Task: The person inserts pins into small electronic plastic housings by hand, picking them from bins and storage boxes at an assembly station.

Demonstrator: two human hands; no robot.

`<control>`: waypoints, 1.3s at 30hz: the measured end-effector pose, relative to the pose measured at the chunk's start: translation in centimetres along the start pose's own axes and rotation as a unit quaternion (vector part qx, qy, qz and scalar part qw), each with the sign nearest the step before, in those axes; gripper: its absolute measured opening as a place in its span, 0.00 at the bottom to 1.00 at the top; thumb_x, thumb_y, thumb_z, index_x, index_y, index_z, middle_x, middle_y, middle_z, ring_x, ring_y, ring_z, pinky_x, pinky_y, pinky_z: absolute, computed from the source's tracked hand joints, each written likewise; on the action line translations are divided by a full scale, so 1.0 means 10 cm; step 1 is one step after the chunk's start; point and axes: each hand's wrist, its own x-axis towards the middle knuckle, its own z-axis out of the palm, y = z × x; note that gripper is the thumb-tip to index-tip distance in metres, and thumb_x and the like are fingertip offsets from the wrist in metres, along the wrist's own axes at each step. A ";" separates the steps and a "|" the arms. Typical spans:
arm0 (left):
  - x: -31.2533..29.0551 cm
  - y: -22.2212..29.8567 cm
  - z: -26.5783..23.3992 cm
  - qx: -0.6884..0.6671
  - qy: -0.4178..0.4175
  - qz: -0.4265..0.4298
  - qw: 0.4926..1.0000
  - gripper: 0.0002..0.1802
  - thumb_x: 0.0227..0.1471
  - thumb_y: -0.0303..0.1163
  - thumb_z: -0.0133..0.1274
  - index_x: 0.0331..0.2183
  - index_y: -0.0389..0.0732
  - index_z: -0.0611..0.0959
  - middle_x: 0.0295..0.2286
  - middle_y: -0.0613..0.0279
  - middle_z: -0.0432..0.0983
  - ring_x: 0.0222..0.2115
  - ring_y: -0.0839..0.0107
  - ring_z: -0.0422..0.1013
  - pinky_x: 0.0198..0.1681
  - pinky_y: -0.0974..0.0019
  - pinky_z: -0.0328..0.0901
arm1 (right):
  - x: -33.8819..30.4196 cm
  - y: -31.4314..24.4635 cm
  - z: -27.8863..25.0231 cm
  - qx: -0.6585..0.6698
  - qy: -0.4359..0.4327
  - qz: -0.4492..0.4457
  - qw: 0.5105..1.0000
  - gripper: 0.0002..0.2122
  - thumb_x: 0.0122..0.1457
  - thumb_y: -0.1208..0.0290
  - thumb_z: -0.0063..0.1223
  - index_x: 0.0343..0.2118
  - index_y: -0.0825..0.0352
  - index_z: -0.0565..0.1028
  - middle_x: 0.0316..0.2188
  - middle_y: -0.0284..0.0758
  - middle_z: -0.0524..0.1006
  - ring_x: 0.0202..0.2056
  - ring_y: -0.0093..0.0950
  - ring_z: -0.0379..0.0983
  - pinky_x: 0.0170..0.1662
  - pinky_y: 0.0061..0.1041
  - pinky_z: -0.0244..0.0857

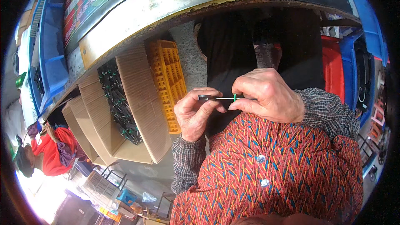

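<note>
In front of my lap, my left hand (192,114) pinches a small dark flat part (205,97) between thumb and fingers. A thin pale rod (225,98) runs from that part across to my right hand (268,96). On the rod, right at the right fingertips, sits a small green collar (234,98). The right thumb and forefinger close on the rod beside it; the other fingers are curled in. What kind of article this is I cannot make out. My hands are apart, linked only by the piece.
An open cardboard box (135,100) at the left holds many black pieces with green ends (118,104). Beside it stands a yellow plastic crate (168,83). A worn bench edge (166,12) curves overhead. A person in red (56,152) is at far left; a red bin (333,66) at right.
</note>
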 end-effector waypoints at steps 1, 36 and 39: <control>-0.01 0.00 0.01 0.001 -0.001 0.002 1.000 0.07 0.50 0.15 0.50 0.34 0.28 0.77 0.33 0.49 0.74 0.27 0.67 0.75 0.32 0.68 0.71 | -0.01 0.01 0.00 -0.051 0.017 -0.047 0.997 0.11 0.45 0.70 0.63 0.24 0.68 0.71 0.17 0.35 0.69 0.21 0.32 0.69 0.25 0.30 0.59; -0.04 0.00 0.05 0.106 0.026 -0.042 0.993 0.06 0.47 0.15 0.53 0.32 0.29 0.77 0.29 0.56 0.75 0.23 0.74 0.74 0.26 0.74 0.69 | -0.03 0.03 -0.10 -0.061 -0.036 0.017 0.997 0.11 0.44 0.70 0.63 0.27 0.68 0.71 0.16 0.36 0.70 0.22 0.35 0.70 0.28 0.33 0.60; -0.03 0.03 0.04 0.171 0.016 -0.010 0.985 0.07 0.47 0.14 0.54 0.33 0.29 0.78 0.30 0.56 0.74 0.23 0.74 0.74 0.26 0.75 0.69 | 0.00 0.01 -0.12 0.025 -0.075 0.111 0.991 0.11 0.46 0.70 0.62 0.26 0.69 0.72 0.14 0.36 0.68 0.20 0.33 0.69 0.26 0.32 0.59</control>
